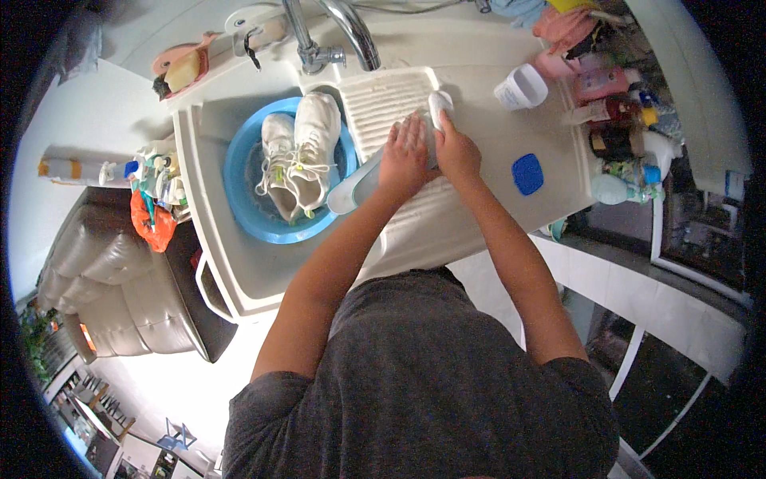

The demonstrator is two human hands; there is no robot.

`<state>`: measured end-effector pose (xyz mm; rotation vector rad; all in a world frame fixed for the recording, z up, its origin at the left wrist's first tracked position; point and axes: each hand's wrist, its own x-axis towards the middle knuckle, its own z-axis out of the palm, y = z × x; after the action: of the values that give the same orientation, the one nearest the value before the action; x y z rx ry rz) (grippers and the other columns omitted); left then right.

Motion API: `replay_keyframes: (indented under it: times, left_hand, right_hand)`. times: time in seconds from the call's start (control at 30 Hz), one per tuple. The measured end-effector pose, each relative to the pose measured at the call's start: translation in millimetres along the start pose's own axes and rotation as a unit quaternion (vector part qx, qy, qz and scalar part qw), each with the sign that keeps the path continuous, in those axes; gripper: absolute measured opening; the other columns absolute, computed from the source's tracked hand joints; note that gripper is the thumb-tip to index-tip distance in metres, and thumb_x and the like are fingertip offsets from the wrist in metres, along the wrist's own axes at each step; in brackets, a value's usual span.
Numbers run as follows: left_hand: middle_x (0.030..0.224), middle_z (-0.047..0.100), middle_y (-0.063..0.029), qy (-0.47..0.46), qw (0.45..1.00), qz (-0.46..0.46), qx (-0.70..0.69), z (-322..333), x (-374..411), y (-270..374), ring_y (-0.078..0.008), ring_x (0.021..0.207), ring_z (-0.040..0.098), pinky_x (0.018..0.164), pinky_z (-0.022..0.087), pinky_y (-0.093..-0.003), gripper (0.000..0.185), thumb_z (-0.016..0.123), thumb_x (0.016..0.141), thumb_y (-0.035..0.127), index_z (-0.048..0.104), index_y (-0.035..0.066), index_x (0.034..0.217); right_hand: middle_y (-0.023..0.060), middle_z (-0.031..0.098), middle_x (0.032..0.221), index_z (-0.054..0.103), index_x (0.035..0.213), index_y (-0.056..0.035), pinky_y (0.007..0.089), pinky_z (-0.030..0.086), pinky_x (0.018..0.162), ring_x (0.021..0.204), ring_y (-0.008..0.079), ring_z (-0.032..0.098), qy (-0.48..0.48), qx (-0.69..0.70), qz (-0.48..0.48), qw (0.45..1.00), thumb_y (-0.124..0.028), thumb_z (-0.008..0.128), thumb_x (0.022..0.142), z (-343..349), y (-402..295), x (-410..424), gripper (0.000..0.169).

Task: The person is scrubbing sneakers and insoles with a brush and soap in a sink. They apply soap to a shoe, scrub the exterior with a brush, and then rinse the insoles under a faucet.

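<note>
My left hand lies over a long pale grey insole or slipper sole, pressing it to the ribbed washboard of a white sink. My right hand grips a small white oblong thing at the far end of that sole; whether it is a brush or soap cannot be told. To the left, two white lace-up sneakers stand in a round blue basin with water in its bottom. The hands hide the middle of the sole.
A chrome faucet arches behind the washboard. On the right counter are a white plastic tub and a blue lid. Several bottles line the right edge. A pink soap dish holds yellowish soap at the back left.
</note>
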<state>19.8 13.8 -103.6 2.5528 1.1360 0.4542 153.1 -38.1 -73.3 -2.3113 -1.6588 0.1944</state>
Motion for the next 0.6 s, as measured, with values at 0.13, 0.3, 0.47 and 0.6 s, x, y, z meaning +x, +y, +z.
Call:
replay_keyframes:
  times: [0.13,0.3,0.47,0.6]
  left_hand:
    - [0.161,0.032,-0.0221,-0.014,1.0,0.009,0.018,1.2,0.5,-1.6,-0.0323,0.149,0.031,0.123,0.024,-0.0476,0.106,0.075,0.075,0.058,0.037,-0.006,0.15]
    - [0.16,0.032,-0.0224,0.007,0.998,0.008,0.063,8.1,0.7,-1.2,-0.0327,0.149,0.033,0.123,0.023,-0.0475,0.104,0.073,0.077,0.059,0.038,-0.005,0.15]
    - [0.161,0.03,-0.0226,-0.005,1.0,0.006,0.002,3.1,1.2,-1.4,-0.0329,0.149,0.032,0.124,0.022,-0.0474,0.101,0.07,0.08,0.06,0.037,-0.005,0.15]
    - [0.161,0.029,-0.0231,-0.02,0.999,0.01,0.026,0.7,0.9,-2.2,-0.0334,0.149,0.032,0.123,0.022,-0.0479,0.099,0.07,0.082,0.058,0.037,-0.005,0.15]
  right_hand:
    - [0.0228,0.071,0.092,0.051,0.145,-0.0172,0.0544,0.053,0.072,0.082,0.0435,0.069,-0.112,-0.001,0.055,0.992,-0.032,0.054,0.1,-5.6,-2.3,-15.2,0.047]
    - [0.022,0.072,0.097,0.05,0.145,-0.0174,0.054,0.053,0.075,0.087,0.0429,0.069,-0.173,-0.032,0.076,0.981,-0.031,0.055,0.1,-16.8,-10.8,-18.7,0.048]
    - [0.0239,0.071,0.098,0.049,0.146,-0.0167,0.0545,0.053,0.077,0.088,0.0435,0.069,-0.079,0.01,-0.003,0.997,-0.032,0.055,0.099,-15.2,-3.3,-3.3,0.05]
    - [0.0248,0.07,0.099,0.05,0.145,-0.0158,0.0528,0.053,0.079,0.09,0.0437,0.068,-0.237,-0.023,0.063,0.969,-0.032,0.056,0.099,-14.1,3.8,-11.1,0.05]
